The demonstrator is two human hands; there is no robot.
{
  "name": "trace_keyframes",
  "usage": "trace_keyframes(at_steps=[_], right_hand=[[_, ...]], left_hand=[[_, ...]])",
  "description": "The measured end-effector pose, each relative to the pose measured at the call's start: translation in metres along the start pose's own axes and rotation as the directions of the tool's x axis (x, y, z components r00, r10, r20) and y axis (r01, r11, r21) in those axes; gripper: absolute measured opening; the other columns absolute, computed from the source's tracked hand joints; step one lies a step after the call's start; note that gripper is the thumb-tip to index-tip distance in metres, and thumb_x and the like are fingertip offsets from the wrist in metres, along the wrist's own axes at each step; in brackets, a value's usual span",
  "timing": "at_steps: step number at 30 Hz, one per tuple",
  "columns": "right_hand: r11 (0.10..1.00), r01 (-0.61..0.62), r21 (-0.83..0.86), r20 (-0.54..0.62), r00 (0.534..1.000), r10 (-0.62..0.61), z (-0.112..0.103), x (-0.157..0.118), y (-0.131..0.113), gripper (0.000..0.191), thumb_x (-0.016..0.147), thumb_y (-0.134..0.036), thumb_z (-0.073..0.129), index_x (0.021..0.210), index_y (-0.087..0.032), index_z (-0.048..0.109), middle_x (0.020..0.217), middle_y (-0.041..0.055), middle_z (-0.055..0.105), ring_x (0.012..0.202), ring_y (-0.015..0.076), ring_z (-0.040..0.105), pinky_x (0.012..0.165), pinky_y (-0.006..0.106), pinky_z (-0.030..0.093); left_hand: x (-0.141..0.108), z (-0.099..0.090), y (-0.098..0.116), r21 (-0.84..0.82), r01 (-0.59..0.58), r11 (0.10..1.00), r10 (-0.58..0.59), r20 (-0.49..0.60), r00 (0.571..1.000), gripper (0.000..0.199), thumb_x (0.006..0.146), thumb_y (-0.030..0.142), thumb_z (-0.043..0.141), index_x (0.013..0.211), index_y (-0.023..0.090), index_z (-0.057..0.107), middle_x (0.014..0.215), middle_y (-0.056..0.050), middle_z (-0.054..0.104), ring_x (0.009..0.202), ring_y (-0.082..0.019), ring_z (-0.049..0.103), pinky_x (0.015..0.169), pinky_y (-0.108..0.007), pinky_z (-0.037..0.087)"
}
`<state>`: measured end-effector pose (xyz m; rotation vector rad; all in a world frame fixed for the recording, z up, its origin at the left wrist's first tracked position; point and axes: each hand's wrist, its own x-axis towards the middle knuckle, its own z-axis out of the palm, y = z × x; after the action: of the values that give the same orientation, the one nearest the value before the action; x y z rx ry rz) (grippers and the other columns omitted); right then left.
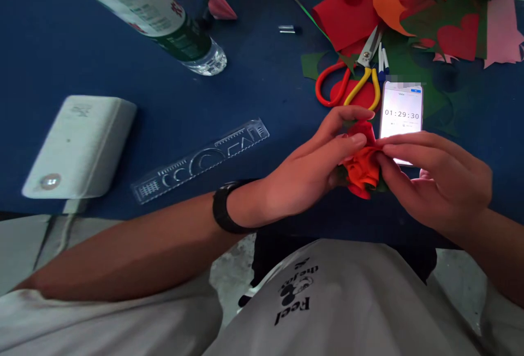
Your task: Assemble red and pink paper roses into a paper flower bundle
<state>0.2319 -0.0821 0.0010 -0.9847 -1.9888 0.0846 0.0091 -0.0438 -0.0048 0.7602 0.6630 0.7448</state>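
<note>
A red and orange paper flower point(360, 170) with bits of green under it is held over the near part of the table. My left hand point(315, 154) grips it from the left, thumb lying across the petals and forefinger stretched behind them. From the right, my right hand point(438, 176) pinches the edge of a petal between thumb and fingertips. The lower side of the flower is hidden by my left hand. Just beyond lie scissors point(366, 55) with one red and one yellow handle. A lit phone point(402, 110) showing a timer is partly behind my right hand.
Red, orange, green and pink paper scraps point(409, 6) pile up at the far right. A clear plastic ruler point(200, 159), a white power bank point(77, 146) with a cable and a plastic bottle point(164, 23) lie on the left. A pink folded paper piece point(221, 5) is near the bottle.
</note>
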Motion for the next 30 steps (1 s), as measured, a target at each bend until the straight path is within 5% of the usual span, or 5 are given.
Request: trace_keyframes(at_steps=[6, 9, 16, 23, 30], right_hand=[[0.994, -0.076, 0.072, -0.031, 0.996, 0.079, 0.004, -0.004, -0.005, 0.026, 0.114, -0.006, 0.079, 0.120, -0.031, 0.077, 0.117, 0.0025, 0.095, 0.103, 0.0222, 0.095, 0.093, 0.039, 0.082], [0.993, -0.085, 0.088, -0.035, 0.995, 0.088, 0.001, -0.007, -0.007, 0.033, 0.111, -0.003, 0.080, 0.123, -0.034, 0.079, 0.122, 0.0022, 0.095, 0.105, 0.0256, 0.095, 0.093, 0.043, 0.084], [0.999, 0.026, -0.039, 0.040, 0.999, -0.025, -0.009, -0.008, -0.011, 0.035, 0.109, -0.004, 0.083, 0.129, -0.033, 0.081, 0.132, 0.0048, 0.095, 0.115, 0.0276, 0.096, 0.102, 0.042, 0.084], [0.977, 0.148, -0.151, 0.098, 0.986, -0.134, -0.009, -0.010, -0.009, 0.029, 0.114, -0.007, 0.078, 0.137, -0.025, 0.075, 0.137, 0.0107, 0.094, 0.119, 0.0267, 0.095, 0.105, 0.041, 0.085], [0.948, 0.270, -0.165, 0.191, 0.952, -0.238, -0.019, -0.007, -0.008, 0.027, 0.117, -0.007, 0.072, 0.140, -0.019, 0.076, 0.143, 0.0173, 0.092, 0.130, 0.0288, 0.093, 0.113, 0.042, 0.083]], left_hand=[[-0.003, -0.001, -0.005, 0.032, -0.049, 0.998, 0.048, 0.035, 0.998, 0.034, 0.113, 0.047, 0.086, 0.146, 0.043, 0.076, 0.108, 0.007, 0.080, 0.085, -0.009, 0.076, 0.074, -0.020, 0.063], [-0.001, -0.006, -0.010, 0.043, -0.124, 0.991, 0.120, 0.080, 0.990, 0.044, 0.111, 0.044, 0.089, 0.153, 0.051, 0.078, 0.116, 0.008, 0.084, 0.112, -0.012, 0.082, 0.094, -0.021, 0.065], [-0.001, -0.007, -0.008, 0.101, -0.125, 0.987, 0.122, 0.037, 0.992, 0.061, 0.101, 0.044, 0.097, 0.159, 0.043, 0.078, 0.119, 0.000, 0.088, 0.145, -0.024, 0.080, 0.119, -0.034, 0.065], [-0.001, 0.009, 0.000, 0.014, -0.078, 0.997, 0.077, 0.040, 0.996, 0.039, 0.099, 0.038, 0.097, 0.134, 0.030, 0.081, 0.111, 0.000, 0.085, 0.115, -0.019, 0.084, 0.109, -0.032, 0.069], [-0.002, 0.010, 0.000, -0.023, -0.054, 0.998, 0.055, 0.030, 0.998, 0.036, 0.101, 0.036, 0.095, 0.134, 0.030, 0.083, 0.113, 0.000, 0.084, 0.115, -0.018, 0.083, 0.108, -0.029, 0.068]])
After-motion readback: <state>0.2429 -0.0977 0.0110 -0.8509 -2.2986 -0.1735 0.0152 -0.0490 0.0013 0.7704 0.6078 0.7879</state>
